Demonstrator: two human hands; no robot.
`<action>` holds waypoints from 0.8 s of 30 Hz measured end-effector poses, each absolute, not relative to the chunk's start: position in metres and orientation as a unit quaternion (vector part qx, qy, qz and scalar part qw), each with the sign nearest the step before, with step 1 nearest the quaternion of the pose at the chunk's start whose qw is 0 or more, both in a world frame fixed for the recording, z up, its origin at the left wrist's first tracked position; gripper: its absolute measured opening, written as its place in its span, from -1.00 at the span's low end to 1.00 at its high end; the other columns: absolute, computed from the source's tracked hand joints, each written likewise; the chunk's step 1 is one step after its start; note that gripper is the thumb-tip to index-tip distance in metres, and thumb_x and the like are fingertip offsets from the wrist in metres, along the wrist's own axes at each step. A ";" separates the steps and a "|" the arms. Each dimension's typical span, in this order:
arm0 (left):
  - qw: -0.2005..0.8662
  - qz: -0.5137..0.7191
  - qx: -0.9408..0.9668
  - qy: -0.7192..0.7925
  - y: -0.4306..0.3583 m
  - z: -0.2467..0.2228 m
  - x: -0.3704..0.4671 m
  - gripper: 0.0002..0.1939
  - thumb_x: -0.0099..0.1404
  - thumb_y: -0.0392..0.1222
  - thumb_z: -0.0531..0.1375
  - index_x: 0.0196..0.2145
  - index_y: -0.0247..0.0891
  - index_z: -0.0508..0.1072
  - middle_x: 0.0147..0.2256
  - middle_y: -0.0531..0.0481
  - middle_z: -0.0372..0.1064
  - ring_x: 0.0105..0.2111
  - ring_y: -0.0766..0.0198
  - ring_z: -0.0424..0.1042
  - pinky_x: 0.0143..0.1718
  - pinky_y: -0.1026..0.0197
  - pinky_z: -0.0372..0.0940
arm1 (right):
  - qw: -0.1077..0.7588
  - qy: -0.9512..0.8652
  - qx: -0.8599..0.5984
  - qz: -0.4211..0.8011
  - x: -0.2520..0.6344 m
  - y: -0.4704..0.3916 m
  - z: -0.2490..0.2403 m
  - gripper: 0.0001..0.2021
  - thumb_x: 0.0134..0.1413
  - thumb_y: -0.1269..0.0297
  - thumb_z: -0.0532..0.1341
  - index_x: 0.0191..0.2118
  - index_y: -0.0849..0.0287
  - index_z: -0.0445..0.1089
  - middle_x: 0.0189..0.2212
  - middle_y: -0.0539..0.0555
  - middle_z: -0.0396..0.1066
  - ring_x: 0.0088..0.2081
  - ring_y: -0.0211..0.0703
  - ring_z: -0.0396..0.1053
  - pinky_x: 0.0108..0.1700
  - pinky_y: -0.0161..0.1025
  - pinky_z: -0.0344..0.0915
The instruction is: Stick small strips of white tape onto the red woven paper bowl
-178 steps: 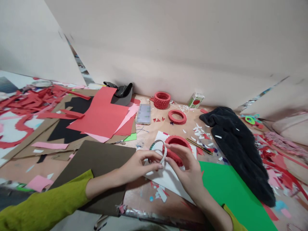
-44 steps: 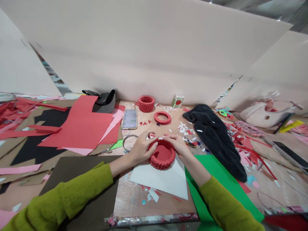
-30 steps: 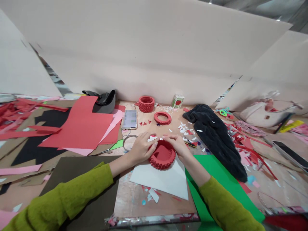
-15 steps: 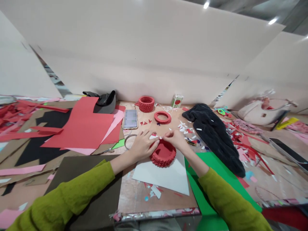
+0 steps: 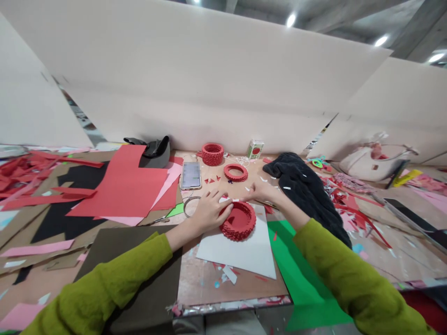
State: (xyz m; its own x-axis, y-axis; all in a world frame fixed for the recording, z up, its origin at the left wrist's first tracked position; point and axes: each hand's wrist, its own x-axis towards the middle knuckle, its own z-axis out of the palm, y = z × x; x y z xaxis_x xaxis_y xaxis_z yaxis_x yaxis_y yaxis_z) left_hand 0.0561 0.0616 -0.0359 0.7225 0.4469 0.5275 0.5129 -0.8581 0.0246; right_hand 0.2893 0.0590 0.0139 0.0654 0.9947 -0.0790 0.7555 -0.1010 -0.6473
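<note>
- Head view: the red ring (image 5: 240, 231) lies on a white sheet (image 5: 240, 259) on the counter (image 5: 199, 286).
- At the ring's far rim, on its left, sits the left grip (image 5: 211, 211); whether it clasps the rim cannot be told.
- The right grip (image 5: 261, 191) is at the far rim's right, thumb and forefinger parted.

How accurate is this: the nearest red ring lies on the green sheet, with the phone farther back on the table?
One thing is off: the head view shows the nearest red ring lying on the white sheet, not on the green sheet. The phone is indeed farther back on the table.
</note>
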 end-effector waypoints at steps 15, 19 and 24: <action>0.013 -0.276 -0.926 -0.258 0.061 -0.038 0.055 -0.64 0.43 -0.12 -0.03 -0.06 -0.20 0.52 -0.06 -0.15 0.41 -0.10 0.07 0.31 -0.09 0.00 0.17 | 0.361 -0.454 -0.628 0.519 0.268 0.048 -0.024 -0.78 -0.17 0.27 0.44 -0.50 0.21 0.39 -0.53 0.01 0.47 -0.47 -0.26 0.42 -0.46 -0.40 0.32; -0.031 -0.289 -0.918 -0.269 0.060 -0.038 0.056 -0.66 0.42 -0.15 -0.01 -0.09 -0.19 0.54 -0.07 -0.16 0.41 -0.08 0.06 0.33 -0.04 -0.03 0.18 | 0.371 -0.431 -0.618 0.543 0.269 0.049 -0.023 -0.84 -0.17 0.36 0.42 -0.45 0.23 0.44 -0.50 0.03 0.50 -0.45 -0.24 0.45 -0.44 -0.38 0.35; -0.108 -0.292 -0.906 -0.286 0.068 -0.037 0.057 -0.67 0.44 -0.13 -0.02 -0.04 -0.21 0.49 -0.11 -0.10 0.44 -0.13 0.22 0.41 -0.09 0.17 0.30 | 0.415 -0.424 -0.614 0.521 0.269 0.049 -0.025 -0.81 0.10 0.18 0.30 -0.37 0.23 0.47 -0.38 0.15 0.54 -0.42 -0.21 0.47 -0.41 -0.35 0.38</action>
State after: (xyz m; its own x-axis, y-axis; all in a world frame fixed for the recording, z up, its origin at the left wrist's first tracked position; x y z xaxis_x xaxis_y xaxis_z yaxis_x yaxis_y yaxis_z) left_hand 0.0571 0.0681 -0.0374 0.6662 0.5806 0.4681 0.4550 -0.8137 0.3618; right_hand 0.2694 0.0485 -0.0253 0.0979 0.9530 -0.2869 0.0891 -0.2955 -0.9512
